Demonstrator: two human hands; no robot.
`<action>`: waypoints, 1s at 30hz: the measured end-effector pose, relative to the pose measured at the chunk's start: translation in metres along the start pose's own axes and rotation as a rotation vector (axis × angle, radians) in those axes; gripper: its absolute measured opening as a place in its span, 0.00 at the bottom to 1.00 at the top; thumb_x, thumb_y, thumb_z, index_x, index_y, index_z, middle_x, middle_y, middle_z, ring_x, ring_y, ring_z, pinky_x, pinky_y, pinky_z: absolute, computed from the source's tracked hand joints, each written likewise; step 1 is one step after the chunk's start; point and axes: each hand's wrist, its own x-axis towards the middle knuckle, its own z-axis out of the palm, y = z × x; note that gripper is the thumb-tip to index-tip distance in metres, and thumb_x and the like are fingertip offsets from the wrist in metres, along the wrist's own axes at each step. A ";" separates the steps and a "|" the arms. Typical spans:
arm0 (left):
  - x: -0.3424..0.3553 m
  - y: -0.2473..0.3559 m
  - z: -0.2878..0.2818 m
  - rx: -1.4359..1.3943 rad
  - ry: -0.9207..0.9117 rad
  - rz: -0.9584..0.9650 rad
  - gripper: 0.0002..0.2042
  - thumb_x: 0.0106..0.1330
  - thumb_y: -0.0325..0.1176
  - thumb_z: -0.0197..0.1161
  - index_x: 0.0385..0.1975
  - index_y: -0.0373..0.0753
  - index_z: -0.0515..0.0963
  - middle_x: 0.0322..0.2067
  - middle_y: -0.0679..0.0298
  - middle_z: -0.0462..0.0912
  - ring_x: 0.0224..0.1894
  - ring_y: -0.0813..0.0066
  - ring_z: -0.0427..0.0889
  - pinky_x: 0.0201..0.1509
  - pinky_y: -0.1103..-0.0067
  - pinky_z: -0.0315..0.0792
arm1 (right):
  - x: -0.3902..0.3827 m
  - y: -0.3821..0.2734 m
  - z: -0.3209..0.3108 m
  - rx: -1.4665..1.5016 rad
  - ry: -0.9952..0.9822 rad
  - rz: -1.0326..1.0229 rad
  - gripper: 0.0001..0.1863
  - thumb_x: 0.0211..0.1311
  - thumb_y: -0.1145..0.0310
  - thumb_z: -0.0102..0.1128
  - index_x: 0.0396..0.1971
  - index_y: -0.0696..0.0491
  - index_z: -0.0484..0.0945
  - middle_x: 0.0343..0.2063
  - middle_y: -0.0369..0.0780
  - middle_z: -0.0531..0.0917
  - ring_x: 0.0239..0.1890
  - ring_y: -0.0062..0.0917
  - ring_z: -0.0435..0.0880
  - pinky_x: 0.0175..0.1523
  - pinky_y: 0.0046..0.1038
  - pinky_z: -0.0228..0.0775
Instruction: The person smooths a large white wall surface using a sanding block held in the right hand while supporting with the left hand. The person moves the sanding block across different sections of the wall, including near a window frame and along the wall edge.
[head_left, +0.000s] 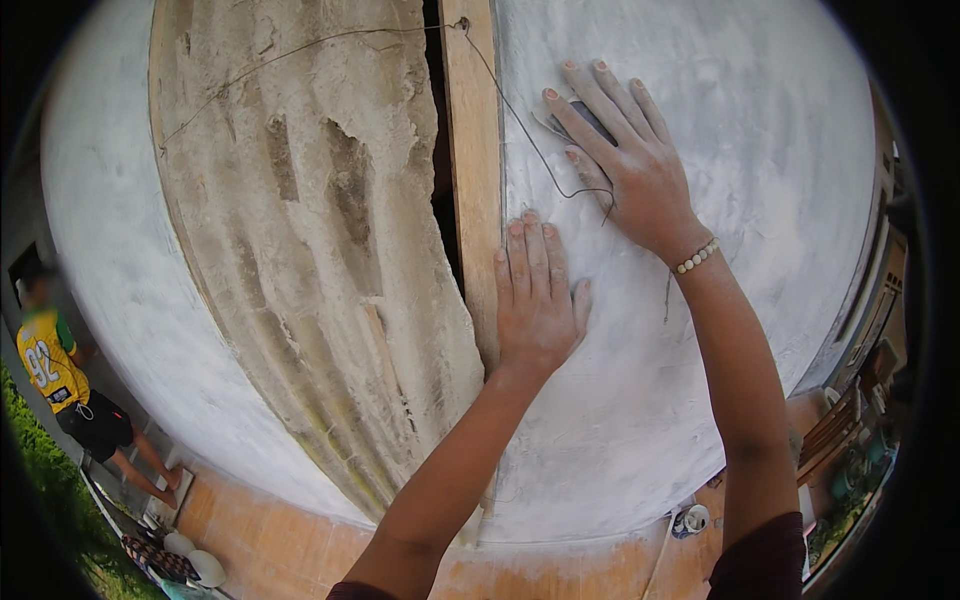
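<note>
My right hand point(630, 160), coated in pale dust, presses a dark folded piece of sandpaper point(590, 122) against the white plastered wall point(640, 330). Most of the sheet is hidden beneath the fingers. Lower and to the left, my left hand point(537, 300) lies flat with its fingers stretched upward, at the wall's edge beside a wooden strip point(474, 130); it holds nothing. A thin wire point(530, 135) runs from the top of that strip down to my right hand. Around my right wrist is a beaded bracelet point(697, 256).
Left of the strip stands a rough, stained corrugated panel point(300, 200), with a dark gap between them. Orange floor tiles point(270, 520) lie below, with a small container point(690, 520) near the wall's foot. A person in a yellow shirt point(50, 360) stands far left.
</note>
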 end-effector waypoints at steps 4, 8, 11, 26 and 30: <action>-0.024 0.001 0.004 -0.037 -0.008 0.012 0.37 0.69 0.46 0.58 0.69 0.23 0.59 0.71 0.36 0.58 0.75 0.40 0.55 0.76 0.52 0.49 | -0.004 -0.020 0.016 -0.038 0.091 0.197 0.28 0.68 0.60 0.60 0.68 0.40 0.72 0.72 0.36 0.66 0.74 0.36 0.62 0.76 0.46 0.55; -0.042 0.003 0.012 -0.033 0.020 0.011 0.36 0.69 0.45 0.58 0.68 0.22 0.60 0.69 0.35 0.61 0.74 0.38 0.57 0.76 0.51 0.50 | -0.027 -0.055 0.022 0.051 -0.031 0.199 0.27 0.69 0.61 0.58 0.68 0.42 0.72 0.72 0.39 0.66 0.74 0.40 0.62 0.76 0.47 0.53; -0.051 0.000 0.014 0.003 0.050 0.048 0.35 0.70 0.45 0.57 0.68 0.22 0.60 0.69 0.35 0.61 0.73 0.38 0.59 0.75 0.51 0.51 | -0.045 -0.061 0.006 0.068 -0.146 0.130 0.27 0.69 0.63 0.57 0.69 0.42 0.71 0.72 0.40 0.65 0.74 0.40 0.62 0.76 0.48 0.52; -0.052 -0.004 0.010 0.024 -0.008 0.069 0.32 0.75 0.40 0.50 0.66 0.15 0.59 0.67 0.27 0.59 0.71 0.30 0.59 0.75 0.48 0.51 | -0.125 -0.047 -0.012 0.034 -0.255 0.164 0.28 0.63 0.65 0.61 0.65 0.46 0.75 0.71 0.46 0.68 0.74 0.44 0.62 0.77 0.50 0.49; -0.052 -0.003 0.008 0.056 -0.034 0.058 0.31 0.76 0.40 0.47 0.67 0.16 0.57 0.68 0.27 0.57 0.72 0.29 0.57 0.75 0.48 0.51 | -0.141 -0.022 -0.021 -0.011 0.018 0.349 0.27 0.66 0.69 0.56 0.66 0.53 0.73 0.72 0.49 0.65 0.75 0.47 0.60 0.76 0.51 0.46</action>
